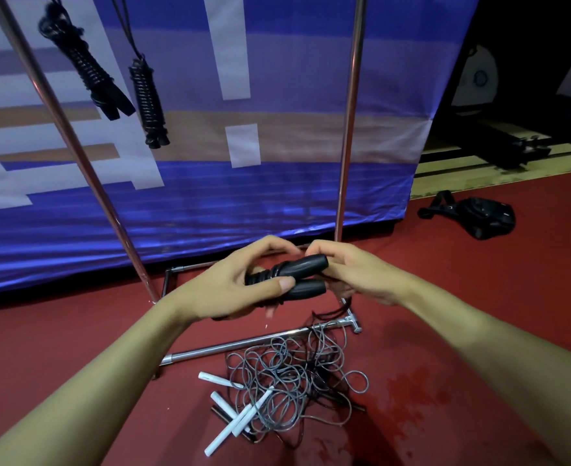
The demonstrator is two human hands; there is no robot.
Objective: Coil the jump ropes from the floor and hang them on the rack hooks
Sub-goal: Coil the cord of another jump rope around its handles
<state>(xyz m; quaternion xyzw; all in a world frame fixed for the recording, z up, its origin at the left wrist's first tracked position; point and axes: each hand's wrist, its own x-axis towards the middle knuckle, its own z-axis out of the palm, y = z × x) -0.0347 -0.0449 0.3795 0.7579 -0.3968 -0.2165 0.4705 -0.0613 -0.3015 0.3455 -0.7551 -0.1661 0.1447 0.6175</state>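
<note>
Both my hands hold a black jump rope [306,265] in front of me. Its two black handles lie side by side and its cord is wound around them. My left hand [243,284] grips the wound part, thumb on top. My right hand [348,274] holds the handle ends, and a strand of black cord trails down from under it. On the red floor below lies a tangled pile of grey ropes [290,375] with white handles [230,428]. Two coiled black ropes [92,72] [147,102] hang from the rack at upper left.
The metal rack has a slanted left pole [72,139], a right pole [348,129] and a base bar [243,344] on the floor. Behind it hangs a blue and white banner [243,196]. A black bag [475,213] lies on the floor at right.
</note>
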